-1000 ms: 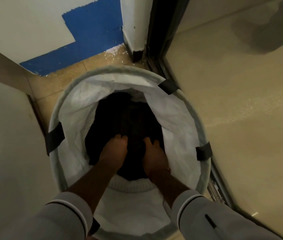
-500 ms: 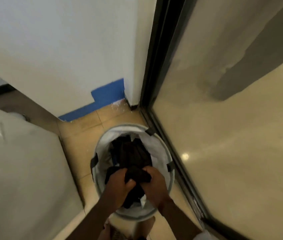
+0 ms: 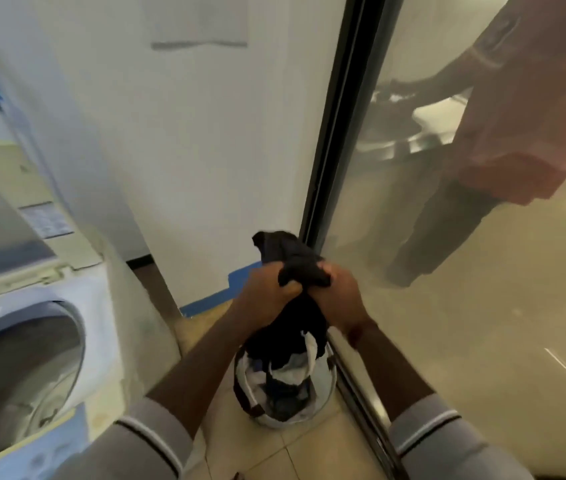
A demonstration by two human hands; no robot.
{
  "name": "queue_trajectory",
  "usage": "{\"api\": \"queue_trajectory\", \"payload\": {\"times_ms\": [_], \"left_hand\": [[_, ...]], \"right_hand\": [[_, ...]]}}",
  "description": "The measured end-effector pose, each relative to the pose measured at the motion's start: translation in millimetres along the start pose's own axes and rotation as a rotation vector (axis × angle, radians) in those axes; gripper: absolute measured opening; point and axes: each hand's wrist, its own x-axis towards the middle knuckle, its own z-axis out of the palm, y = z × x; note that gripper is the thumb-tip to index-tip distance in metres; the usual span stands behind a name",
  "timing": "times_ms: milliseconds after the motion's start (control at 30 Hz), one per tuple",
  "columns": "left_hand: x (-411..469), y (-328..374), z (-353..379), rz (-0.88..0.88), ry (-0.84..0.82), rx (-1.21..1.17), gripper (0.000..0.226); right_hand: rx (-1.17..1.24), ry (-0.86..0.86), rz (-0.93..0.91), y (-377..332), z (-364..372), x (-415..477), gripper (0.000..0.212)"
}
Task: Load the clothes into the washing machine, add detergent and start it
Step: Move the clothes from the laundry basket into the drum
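A bundle of dark clothes [image 3: 295,271] hangs above the laundry basket [image 3: 326,400] on the tiled floor. The left hand [image 3: 267,292] and right hand [image 3: 338,296] both grip it, fingers curled tight into the cloth. The washing machine [image 3: 32,323] stands at the left, its round opening facing the person.

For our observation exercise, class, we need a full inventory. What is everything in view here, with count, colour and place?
clothes: one bundle, dark, held above the basket
basket: one, white, on the floor, more laundry inside
washer: one, white, at left
glass door: one, dark frame, at right
person: one, reddish top, behind the glass
wall: white, ahead
strip: one, blue, along the wall base
floor: beige tiles
sleeves: two, grey, bottom
left hand: grips the clothes
right hand: grips the clothes
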Motion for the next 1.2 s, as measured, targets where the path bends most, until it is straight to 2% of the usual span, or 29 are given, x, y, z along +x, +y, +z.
{"api": "queue_trajectory", "payload": {"times_ms": [100, 200, 300, 567, 733, 867, 1133, 1200], "left_hand": [[-4.7, 56.1, -61.8, 0.113, 0.132, 0.051, 0.030], [-18.9, 103.5, -115.6, 0.164, 0.232, 0.117, 0.036], [-33.2, 144.1, -166.4, 0.184, 0.322, 0.174, 0.036], [-118.3, 200.8, -297.0, 0.146, 0.541, 0.330, 0.037], [-182.6, 170.1, -368.2, 0.032, 0.621, 0.343, 0.032], [-233.2, 115.4, -416.4, -0.038, 0.676, 0.326, 0.033], [-285.6, -29.6, -468.4, -0.127, 0.634, 0.366, 0.030], [-290.2, -69.1, -466.3, -0.167, 0.625, 0.338, 0.028]], "right_hand": [[0.140, 0.047, -0.085, -71.2, -31.5, 5.1, 0.006], [0.174, 0.078, -0.192, -136.1, -54.2, 7.9, 0.016], [0.229, 0.088, -0.261, -193.8, -68.9, 10.9, 0.007], [0.448, -0.095, -0.403, -344.5, -47.7, -13.9, 0.017], [0.549, -0.236, -0.422, -414.5, 25.5, -38.3, 0.018], [0.578, -0.344, -0.392, -456.4, 106.0, -57.8, 0.022], [0.486, -0.379, -0.282, -468.7, 274.4, -73.5, 0.011], [0.422, -0.386, -0.261, -459.2, 306.3, -76.3, 0.016]]}}
